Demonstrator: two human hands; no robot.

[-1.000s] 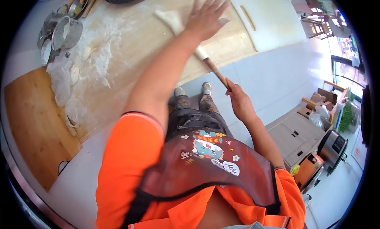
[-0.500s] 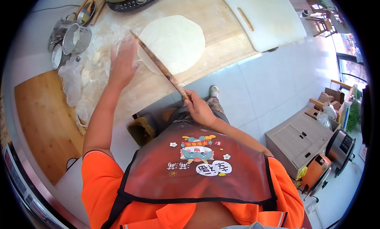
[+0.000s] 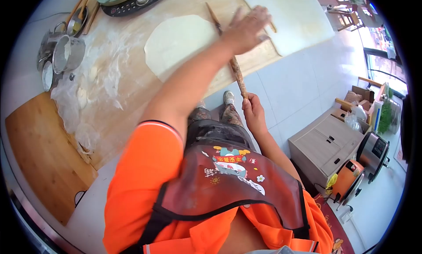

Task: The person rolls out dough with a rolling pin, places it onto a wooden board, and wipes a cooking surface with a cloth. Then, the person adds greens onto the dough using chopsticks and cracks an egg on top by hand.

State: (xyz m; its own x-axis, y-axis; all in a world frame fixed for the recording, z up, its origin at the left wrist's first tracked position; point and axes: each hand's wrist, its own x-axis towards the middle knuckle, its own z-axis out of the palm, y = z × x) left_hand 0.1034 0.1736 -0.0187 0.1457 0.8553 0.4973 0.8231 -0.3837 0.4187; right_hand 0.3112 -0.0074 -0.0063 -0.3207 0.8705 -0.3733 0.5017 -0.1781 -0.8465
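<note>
A thin round sheet of dough (image 3: 173,41) lies on the floured wooden board (image 3: 132,85), its lower right part hidden by my left forearm. My right hand (image 3: 253,110) is closed around the near end of a long tapered rolling pin (image 3: 238,76), which slants along the dough's right side. Reaching across, my left hand (image 3: 248,30) is over the gap between the dough and the white cutting board (image 3: 303,25). Its fingers are spread and hold nothing; the wrist crosses above the pin.
A green-lidded electric griddle (image 3: 132,1) stands at the back. Metal pots (image 3: 69,54) are at the left, near a crumpled plastic bag (image 3: 66,98) and small dough pieces. A grey cabinet (image 3: 325,144) and an orange cooker (image 3: 347,179) stand on the right.
My left hand has swung from the dough's left side across to its right. My right hand has carried the rolling pin rightward, so it now lies at the dough's right edge.
</note>
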